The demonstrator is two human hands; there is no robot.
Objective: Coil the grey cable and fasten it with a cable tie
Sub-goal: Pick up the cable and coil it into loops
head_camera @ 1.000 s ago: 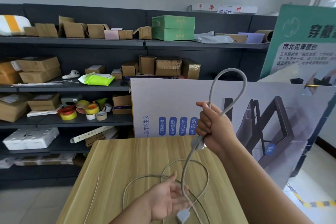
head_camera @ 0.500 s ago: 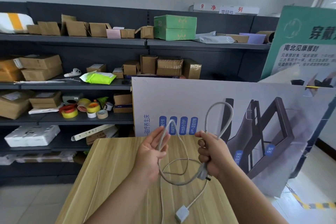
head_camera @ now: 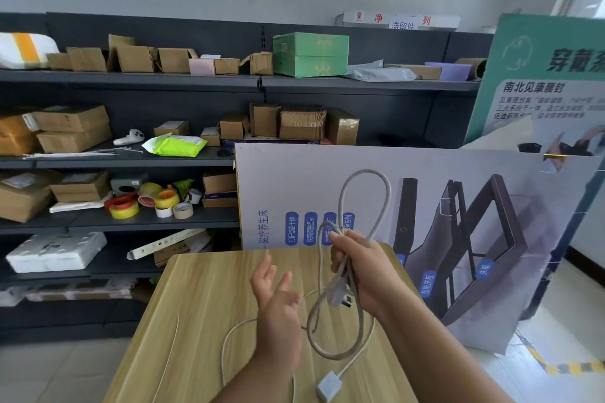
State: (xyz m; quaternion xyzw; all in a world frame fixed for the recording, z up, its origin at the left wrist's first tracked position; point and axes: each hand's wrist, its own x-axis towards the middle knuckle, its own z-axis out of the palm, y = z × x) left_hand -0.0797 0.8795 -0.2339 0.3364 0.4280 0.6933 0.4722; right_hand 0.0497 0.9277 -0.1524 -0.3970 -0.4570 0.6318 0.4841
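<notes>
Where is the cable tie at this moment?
In the head view the cable tie lies loose on the left part of the wooden table, left of the open left hand and untouched by either hand.

Two bare forearms entering from the lower edge of the frame, no sleeves, left hand (head_camera: 278, 301) and right hand (head_camera: 363, 268) without gloves, rings or watch
</notes>
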